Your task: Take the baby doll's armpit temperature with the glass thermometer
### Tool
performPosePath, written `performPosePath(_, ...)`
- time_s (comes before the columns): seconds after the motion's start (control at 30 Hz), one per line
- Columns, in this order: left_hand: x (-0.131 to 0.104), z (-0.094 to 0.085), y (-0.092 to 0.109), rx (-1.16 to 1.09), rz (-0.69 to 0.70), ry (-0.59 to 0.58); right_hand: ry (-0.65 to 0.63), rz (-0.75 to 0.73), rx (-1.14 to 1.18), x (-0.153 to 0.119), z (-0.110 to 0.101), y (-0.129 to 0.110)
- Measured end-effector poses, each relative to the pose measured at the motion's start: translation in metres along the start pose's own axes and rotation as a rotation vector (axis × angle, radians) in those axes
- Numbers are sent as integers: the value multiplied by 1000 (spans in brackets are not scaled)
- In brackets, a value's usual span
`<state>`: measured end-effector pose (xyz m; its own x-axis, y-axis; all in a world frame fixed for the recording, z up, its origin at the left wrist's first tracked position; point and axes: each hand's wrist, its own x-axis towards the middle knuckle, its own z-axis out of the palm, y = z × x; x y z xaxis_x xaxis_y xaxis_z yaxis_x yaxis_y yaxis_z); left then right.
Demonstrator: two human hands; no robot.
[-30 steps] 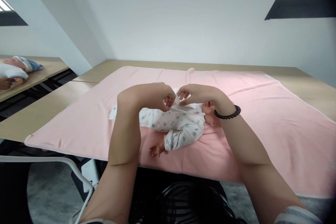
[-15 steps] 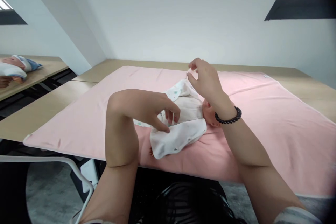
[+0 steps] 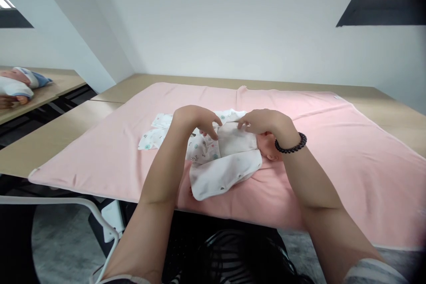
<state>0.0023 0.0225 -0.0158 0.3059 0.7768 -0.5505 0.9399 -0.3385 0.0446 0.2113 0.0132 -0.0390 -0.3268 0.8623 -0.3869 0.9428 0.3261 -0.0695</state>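
Observation:
A baby doll (image 3: pixel 267 144) lies on its back with its head to the right, wearing a white undershirt (image 3: pixel 233 139) and patterned pants (image 3: pixel 203 148). Its patterned white jacket is spread apart, the near flap (image 3: pixel 224 175) turned inside up and the far flap (image 3: pixel 229 116) beyond the chest. Over the doll's waist is my left hand (image 3: pixel 199 120), thumb and forefinger apart with nothing between them. My right hand (image 3: pixel 266 120), a dark bead bracelet at its wrist, rests near the upper chest with loosely bent fingers and no visible hold. It partly covers the doll's head.
A pink blanket (image 3: pixel 333 155) covers much of the wooden table (image 3: pixel 361 92) and hangs over its front edge. On another table at left lies a second doll (image 3: pixel 16 86), with a person's hand (image 3: pixel 6 103) beside it. A white chair frame (image 3: pixel 66 201) stands front left.
My left hand has lifted from the near jacket flap and moved away toward the waist, uncovering the pants. My right hand has come down from above the far flap, which now lies flatter.

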Motion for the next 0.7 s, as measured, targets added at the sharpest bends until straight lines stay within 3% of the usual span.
performPosePath(0.07,-4,0,-1,12,-157,71,84,56,-100,7,4,2)
performPosePath(0.13,-5,0,-3,40,-268,166,250,138,-208,12,7,4)
performPosePath(0.23,2,1,-5,50,-245,225,403,230,-228,14,9,8)
performPosePath(0.3,9,2,-3,38,-192,207,375,182,-214,12,7,8)
performPosePath(0.43,17,2,3,79,-140,159,153,-31,-131,6,4,4)
performPosePath(0.5,21,1,3,100,-101,150,66,-66,-50,7,5,3)
performPosePath(0.7,33,3,-6,96,-40,167,121,-19,48,16,11,3)
